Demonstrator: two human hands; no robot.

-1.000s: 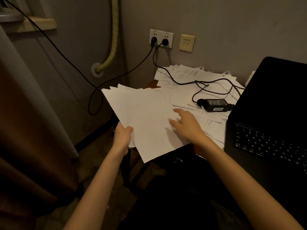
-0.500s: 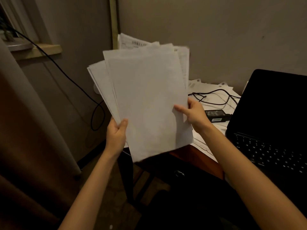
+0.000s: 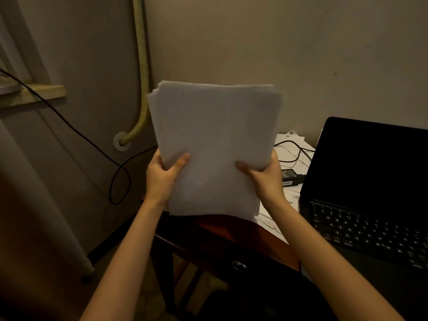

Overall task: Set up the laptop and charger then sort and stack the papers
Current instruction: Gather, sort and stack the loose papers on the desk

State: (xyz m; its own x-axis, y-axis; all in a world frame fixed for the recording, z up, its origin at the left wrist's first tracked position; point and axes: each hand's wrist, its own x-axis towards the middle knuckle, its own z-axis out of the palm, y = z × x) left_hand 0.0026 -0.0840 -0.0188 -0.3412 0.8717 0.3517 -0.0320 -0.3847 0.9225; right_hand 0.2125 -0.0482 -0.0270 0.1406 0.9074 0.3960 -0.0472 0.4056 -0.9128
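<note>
The left hand (image 3: 162, 177) and the right hand (image 3: 266, 177) each pinched a side edge of the paper stack (image 3: 215, 144), thumbs on the front face. The stack stood upright between the hands, above the desk (image 3: 234, 230). Right of the grip lay the charger brick (image 3: 292, 176) and the open laptop (image 3: 368, 205).

Paper stack (image 3: 215, 144) hides wall socket, most of charger (image 3: 292, 176); laptop (image 3: 370, 205) cut off right.
</note>
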